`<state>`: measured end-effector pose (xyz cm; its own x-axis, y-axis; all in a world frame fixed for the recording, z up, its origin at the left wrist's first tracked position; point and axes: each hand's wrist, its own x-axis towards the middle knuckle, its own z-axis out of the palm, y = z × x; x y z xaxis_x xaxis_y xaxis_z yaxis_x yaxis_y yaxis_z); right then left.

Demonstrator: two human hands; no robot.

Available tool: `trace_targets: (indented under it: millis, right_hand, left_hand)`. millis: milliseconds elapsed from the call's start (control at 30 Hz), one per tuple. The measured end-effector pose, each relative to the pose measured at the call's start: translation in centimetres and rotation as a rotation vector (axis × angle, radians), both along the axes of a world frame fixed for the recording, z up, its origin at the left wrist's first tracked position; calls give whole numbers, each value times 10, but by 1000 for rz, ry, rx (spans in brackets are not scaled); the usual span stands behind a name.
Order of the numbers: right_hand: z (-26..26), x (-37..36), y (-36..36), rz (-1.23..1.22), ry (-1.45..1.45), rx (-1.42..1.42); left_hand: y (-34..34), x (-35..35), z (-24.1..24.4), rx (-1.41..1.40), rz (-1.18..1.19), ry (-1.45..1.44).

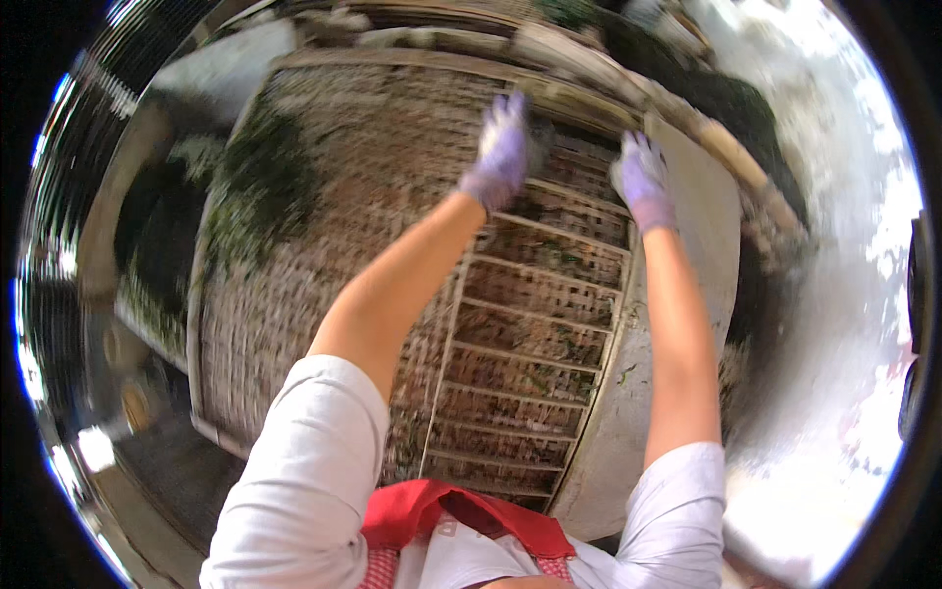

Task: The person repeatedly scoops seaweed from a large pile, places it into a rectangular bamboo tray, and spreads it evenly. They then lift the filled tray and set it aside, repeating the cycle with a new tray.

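Note:
Both of my hands wear purple-and-white gloves and reach to the far side of a framed bed. My left hand (504,151) is blurred, fingers stretched apart, above the brown gridded surface (346,177) near a ladder-like slatted frame (544,316). Fingertips of my right hand (644,177) reach the far right corner of that frame, beside a pale flat board (662,346); whether they grip an edge is unclear. Between the hands, a yellowish strip (581,103) runs across the far end. Brown, soil-like matter and green bits show between the slats.
A dark green clump of leafy plant material (265,177) lies on the left of the gridded surface. Pale, log-like pieces (574,55) line the far edge. A grey slab (228,70) stands at the far left. Bright, pale ground (824,294) extends on the right.

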<state>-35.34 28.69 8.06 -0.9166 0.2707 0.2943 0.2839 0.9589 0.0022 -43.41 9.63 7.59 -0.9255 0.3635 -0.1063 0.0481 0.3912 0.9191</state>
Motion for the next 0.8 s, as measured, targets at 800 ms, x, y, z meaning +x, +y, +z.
trace_targets:
  millis: [800]
  right_hand:
    - [-30, 33, -759, 792, -102, -667]
  left_hand:
    - [-865, 324, -101, 192, 578, -86]
